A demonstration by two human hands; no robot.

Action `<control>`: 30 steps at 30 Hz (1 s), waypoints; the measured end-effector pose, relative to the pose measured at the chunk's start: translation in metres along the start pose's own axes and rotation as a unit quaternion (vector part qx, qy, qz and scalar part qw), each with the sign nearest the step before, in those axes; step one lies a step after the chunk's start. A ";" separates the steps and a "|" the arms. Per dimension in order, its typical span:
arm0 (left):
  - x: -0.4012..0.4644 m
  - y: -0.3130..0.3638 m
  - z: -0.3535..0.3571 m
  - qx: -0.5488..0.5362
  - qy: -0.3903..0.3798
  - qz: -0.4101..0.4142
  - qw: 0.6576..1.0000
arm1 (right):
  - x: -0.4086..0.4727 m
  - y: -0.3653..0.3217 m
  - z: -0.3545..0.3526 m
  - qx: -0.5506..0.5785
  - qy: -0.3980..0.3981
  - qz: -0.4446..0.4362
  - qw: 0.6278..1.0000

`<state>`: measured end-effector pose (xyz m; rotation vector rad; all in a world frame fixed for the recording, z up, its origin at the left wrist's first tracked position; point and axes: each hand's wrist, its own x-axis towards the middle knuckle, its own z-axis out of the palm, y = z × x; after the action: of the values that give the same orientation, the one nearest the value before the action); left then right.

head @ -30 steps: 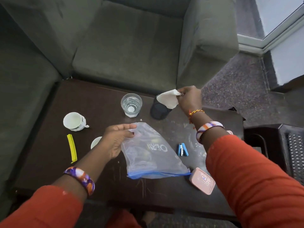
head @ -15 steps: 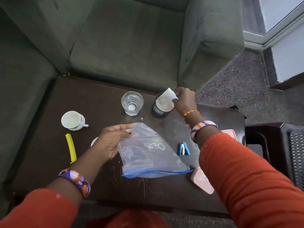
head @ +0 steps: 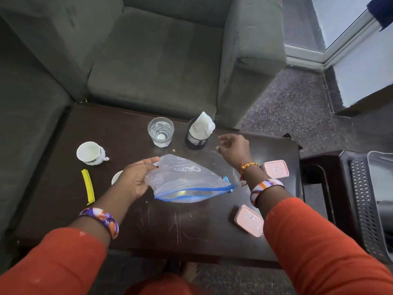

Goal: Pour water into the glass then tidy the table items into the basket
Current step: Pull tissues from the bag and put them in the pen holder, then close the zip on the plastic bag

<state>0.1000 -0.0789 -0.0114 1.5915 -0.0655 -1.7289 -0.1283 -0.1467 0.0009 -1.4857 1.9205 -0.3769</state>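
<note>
A glass [head: 161, 132] with water in it stands at the far side of the dark table [head: 63, 145]. Beside it, a black mesh cup [head: 196, 140] holds a white tissue [head: 202, 125]. My left hand [head: 136, 179] holds the edge of a clear zip bag [head: 187, 179] with a blue seal, lifted slightly off the table. Just right of the mesh cup hovers my right hand [head: 234, 149], fingers loosely curled and holding nothing. Under the bag's right end, a blue stapler [head: 225, 179] peeks out. A dark basket [head: 365, 201] sits at the far right.
A white teacup [head: 90, 153] and a yellow clip [head: 88, 186] lie on the table's left. A white round item [head: 117, 177] shows behind my left hand. Two pink lidded boxes [head: 275, 168] [head: 248, 220] sit on the right side. A grey sofa [head: 159, 60] borders the table.
My right hand pushed the white tissue into the mesh cup, let go and drew back to the right. My left hand lifted the zip bag a little.
</note>
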 end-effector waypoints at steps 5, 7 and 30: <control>-0.011 -0.012 0.004 -0.011 0.018 0.013 1.000 | -0.036 0.013 -0.016 0.113 -0.084 0.045 0.989; -0.017 -0.017 0.006 -0.013 0.028 0.020 0.999 | -0.053 0.017 -0.026 0.201 -0.154 0.098 0.962; -0.120 -0.027 0.050 0.220 -0.043 0.218 0.950 | -0.121 0.019 -0.095 0.341 -0.110 -0.017 0.934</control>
<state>0.0342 -0.0155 0.0844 1.6480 -0.8355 -1.4890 -0.1901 -0.0434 0.0991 -1.0393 1.3792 -0.7663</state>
